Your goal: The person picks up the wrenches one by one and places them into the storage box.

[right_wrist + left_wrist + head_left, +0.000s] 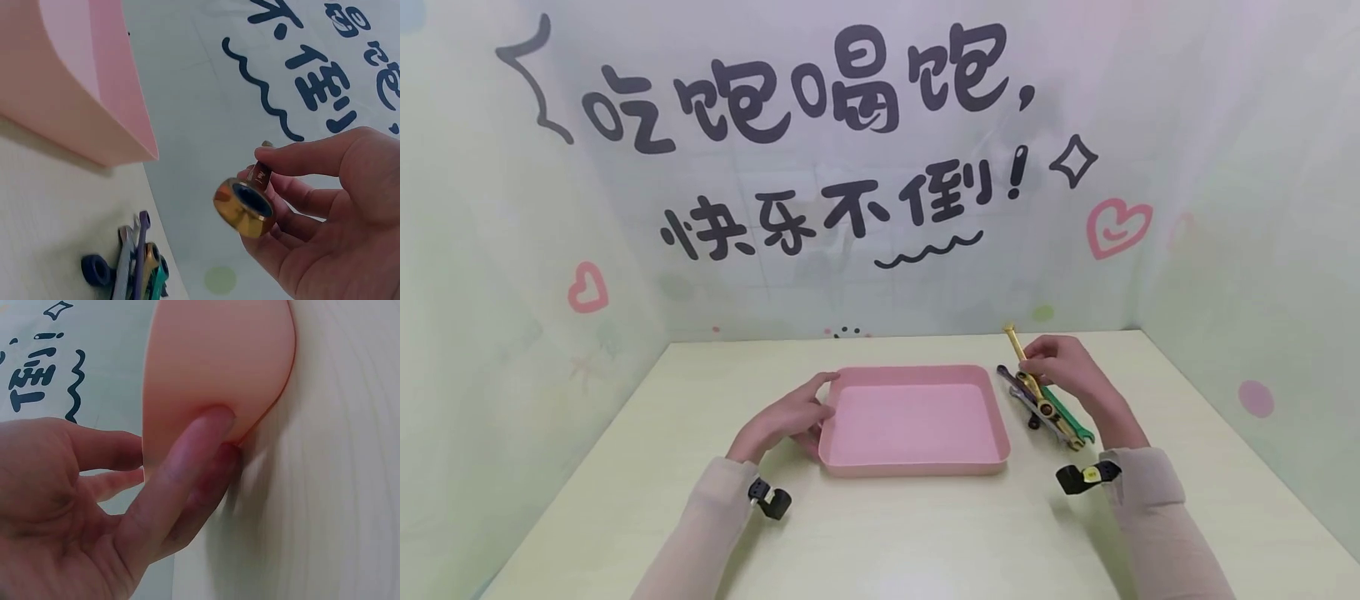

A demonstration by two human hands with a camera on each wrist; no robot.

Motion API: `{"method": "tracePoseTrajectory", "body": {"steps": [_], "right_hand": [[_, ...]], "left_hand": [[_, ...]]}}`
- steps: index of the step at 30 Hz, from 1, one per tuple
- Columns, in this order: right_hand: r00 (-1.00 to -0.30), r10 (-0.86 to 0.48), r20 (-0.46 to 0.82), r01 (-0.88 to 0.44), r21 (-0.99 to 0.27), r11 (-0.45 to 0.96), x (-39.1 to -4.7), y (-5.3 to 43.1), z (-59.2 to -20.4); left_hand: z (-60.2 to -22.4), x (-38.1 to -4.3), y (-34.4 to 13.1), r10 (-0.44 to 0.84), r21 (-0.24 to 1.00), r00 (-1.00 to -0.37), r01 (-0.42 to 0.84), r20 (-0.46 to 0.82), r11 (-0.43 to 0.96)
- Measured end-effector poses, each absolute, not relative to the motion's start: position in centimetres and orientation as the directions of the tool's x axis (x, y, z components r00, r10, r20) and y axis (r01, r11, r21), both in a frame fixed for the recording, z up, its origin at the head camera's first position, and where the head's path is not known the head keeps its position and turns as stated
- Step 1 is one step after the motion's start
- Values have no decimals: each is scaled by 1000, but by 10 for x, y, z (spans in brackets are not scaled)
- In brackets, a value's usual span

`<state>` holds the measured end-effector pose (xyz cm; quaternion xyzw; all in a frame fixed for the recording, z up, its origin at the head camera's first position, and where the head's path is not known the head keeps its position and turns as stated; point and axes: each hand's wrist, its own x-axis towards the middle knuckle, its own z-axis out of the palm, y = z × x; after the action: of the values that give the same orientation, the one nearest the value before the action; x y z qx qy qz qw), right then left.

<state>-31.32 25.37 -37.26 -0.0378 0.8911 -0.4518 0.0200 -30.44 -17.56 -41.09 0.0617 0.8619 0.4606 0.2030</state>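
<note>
My right hand (1063, 364) pinches a gold combination wrench (1015, 342) between thumb and fingers, above a small pile of wrenches. Its ring end (234, 215) faces the camera in the right wrist view. Below lie a green wrench (1071, 417), another gold wrench (1047, 409), a silver wrench (124, 265) and a purple wrench (140, 247), overlapping each other. At the tray's left side, my left hand (784, 417) grips the pink rectangular tray (917, 469), with fingers on its rim and outer wall (219, 356).
The tray lies flat on the pale wooden table (895, 542), just left of the wrench pile. Behind the table stands a white wall (760, 308) with dark lettering; side walls (1247, 317) rise at left and right.
</note>
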Motion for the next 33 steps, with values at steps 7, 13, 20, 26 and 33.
{"method": "tracePoseTrajectory", "body": {"steps": [7,13,20,26,33], "right_hand": [[-987,-141,-71,-11,-861,509,-312,237,-373],[-982,-177,-70,-23,-878,477,-313,228,-379],[-980,-190,-67,-33,-878,477,-316,215,-387],[-975,-214,-68,-43,-878,476,-315,208,-389],[-971,-222,-86,-24,-893,449,-314,201,-391]], "left_hand": [[-410,-304,-175,266,799,-917,-86,-297,595],[-410,-304,-175,276,807,-915,-84,-295,584],[-411,-304,-175,271,808,-916,-88,-295,583],[-411,-303,-176,267,805,-916,-91,-298,586],[-412,-306,-175,275,795,-916,-71,-291,603]]}}
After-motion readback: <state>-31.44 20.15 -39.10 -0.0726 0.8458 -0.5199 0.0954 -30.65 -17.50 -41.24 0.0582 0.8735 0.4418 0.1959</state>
